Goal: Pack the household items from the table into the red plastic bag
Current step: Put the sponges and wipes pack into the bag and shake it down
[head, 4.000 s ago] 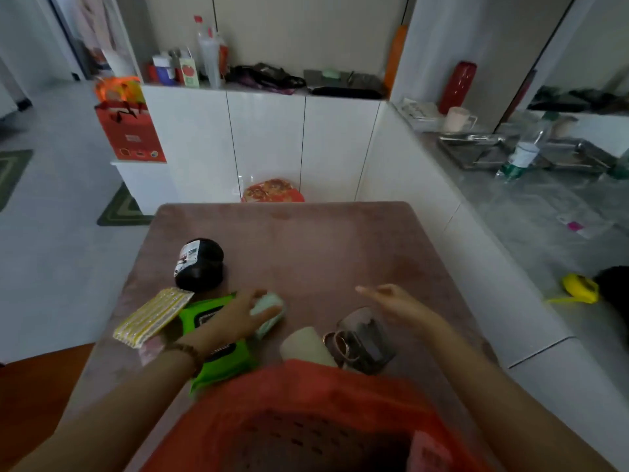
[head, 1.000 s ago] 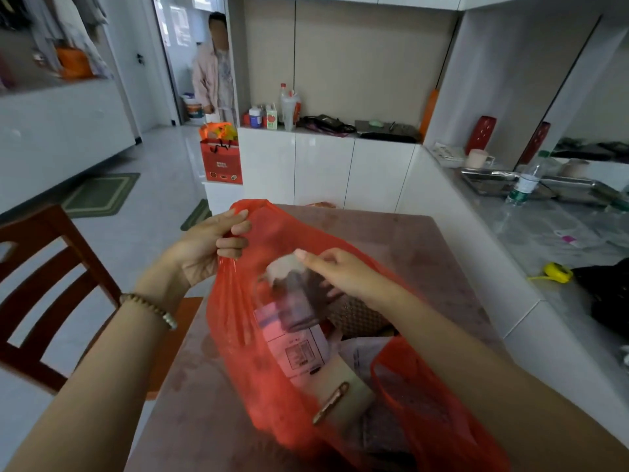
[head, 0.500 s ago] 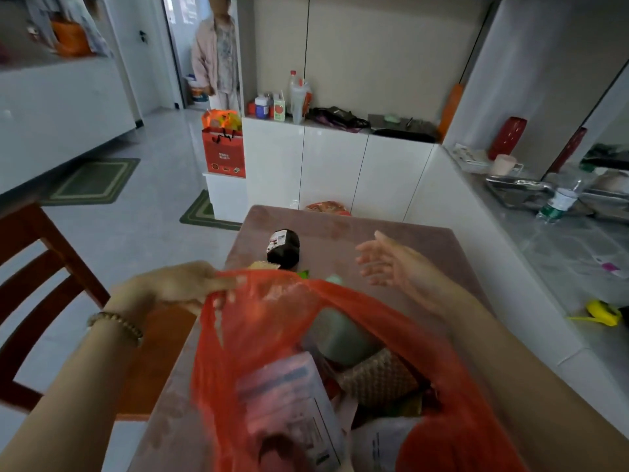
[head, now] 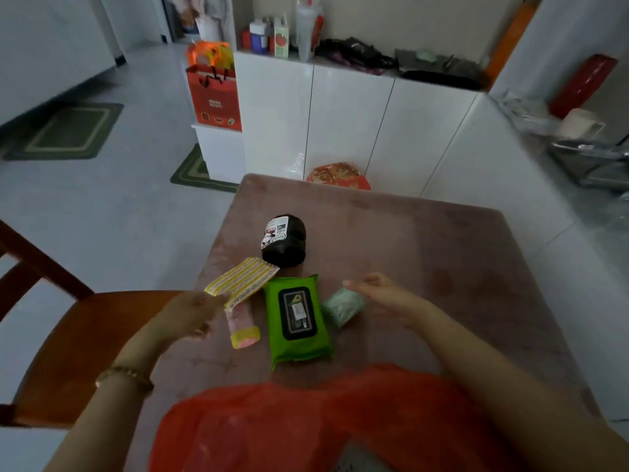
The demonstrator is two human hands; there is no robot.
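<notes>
The red plastic bag (head: 306, 420) lies slumped at the table's near edge, under my forearms. Beyond it a green wet-wipes pack (head: 296, 318) lies flat. To its left, a yellow striped pack (head: 243, 281) rests across a pink and yellow item (head: 243, 330). A black roll with a white label (head: 284, 241) sits farther back. A small pale green packet (head: 342, 306) lies right of the wipes. My left hand (head: 190, 316) touches the yellow pack's near corner with loosely bent fingers. My right hand (head: 381, 294) hovers with straight fingers just right of the pale green packet.
The pink-brown table (head: 425, 267) stands against white cabinets (head: 340, 124) at the back and a counter at the right. A wooden chair (head: 85, 335) stands at the table's left side. A red gift bag (head: 214, 97) sits on a low white box beyond.
My left hand let go of the bag's rim, and the bag sank to the near edge. Both hands moved forward to the items on the table. The view tilted down.
</notes>
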